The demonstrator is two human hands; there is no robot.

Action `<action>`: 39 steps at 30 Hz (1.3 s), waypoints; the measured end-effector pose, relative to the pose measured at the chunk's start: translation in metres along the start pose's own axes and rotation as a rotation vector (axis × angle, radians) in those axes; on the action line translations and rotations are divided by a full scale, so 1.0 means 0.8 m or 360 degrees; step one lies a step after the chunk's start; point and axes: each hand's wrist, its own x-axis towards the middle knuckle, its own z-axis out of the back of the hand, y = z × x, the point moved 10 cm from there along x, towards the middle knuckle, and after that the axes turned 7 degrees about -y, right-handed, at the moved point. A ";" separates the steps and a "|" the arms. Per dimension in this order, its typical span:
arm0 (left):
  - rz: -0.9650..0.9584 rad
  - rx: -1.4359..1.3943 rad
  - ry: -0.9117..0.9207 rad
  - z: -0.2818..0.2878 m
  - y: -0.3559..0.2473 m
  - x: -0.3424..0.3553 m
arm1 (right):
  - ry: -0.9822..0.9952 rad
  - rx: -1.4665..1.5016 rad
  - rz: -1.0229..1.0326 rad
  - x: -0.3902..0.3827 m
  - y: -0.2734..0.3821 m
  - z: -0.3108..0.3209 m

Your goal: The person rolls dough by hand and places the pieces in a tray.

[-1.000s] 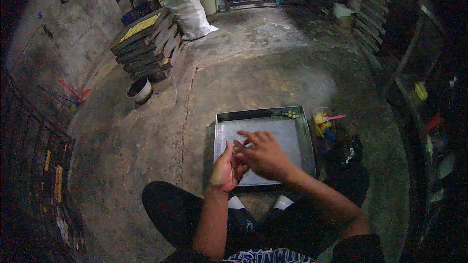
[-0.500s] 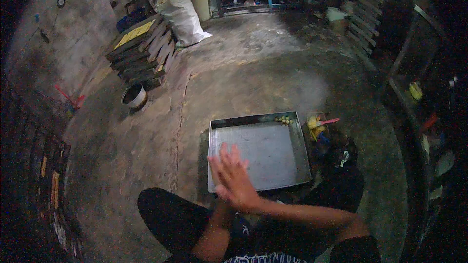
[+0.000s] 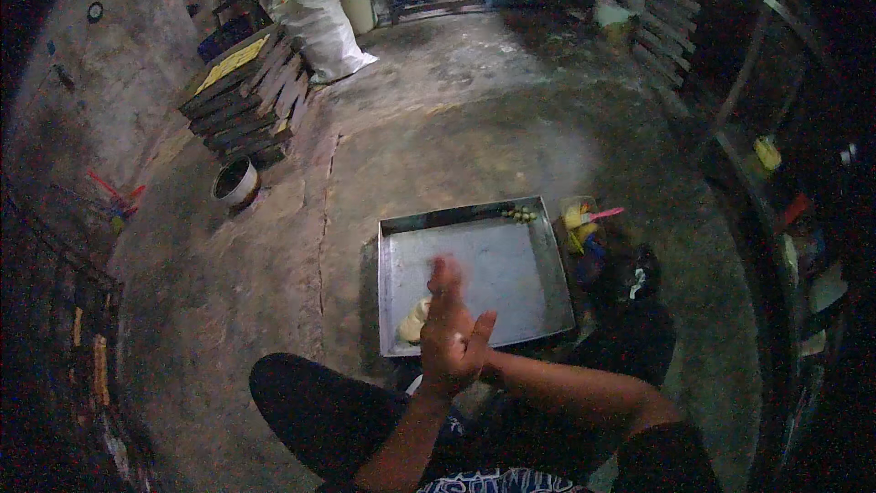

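Observation:
My left hand (image 3: 442, 324) and my right hand (image 3: 476, 344) are pressed together over the near left part of a shallow metal tray (image 3: 564, 288) on the floor. The upper fingers are stretched out and blurred at the tips. A tiny pale spot shows between the palms; what it is, I cannot make out. Beside the hands, partly covered by them, a pale lump that looks like dough (image 3: 413, 322) lies in the tray. Several small greenish balls (image 3: 521, 215) sit in the far right corner.
Right of the tray stands a small container (image 3: 577, 210) with yellow contents and a pink-handled tool (image 3: 604, 214). My bent knees flank the tray's near side. Farther off are a round pot (image 3: 236, 183), stacked wooden trays (image 3: 246, 96) and a white sack (image 3: 324, 32).
My hands have turned from right hand on top, fingers spread, to a more upright palm-to-palm position. The pale lump, hidden before, now shows. The whole view has shifted slightly.

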 end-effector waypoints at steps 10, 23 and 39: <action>0.0998 -0.1563 -0.0385 -0.033 0.149 -0.040 | -0.0310 -0.0127 -0.0718 0.006 0.014 0.004; 0.0615 -0.1059 -0.0012 -0.022 0.117 -0.018 | -0.0067 -0.0227 -0.0006 -0.021 0.058 -0.036; 0.0662 -0.1369 0.0088 -0.051 0.090 -0.035 | -0.0490 0.0151 -0.0533 0.025 0.098 -0.001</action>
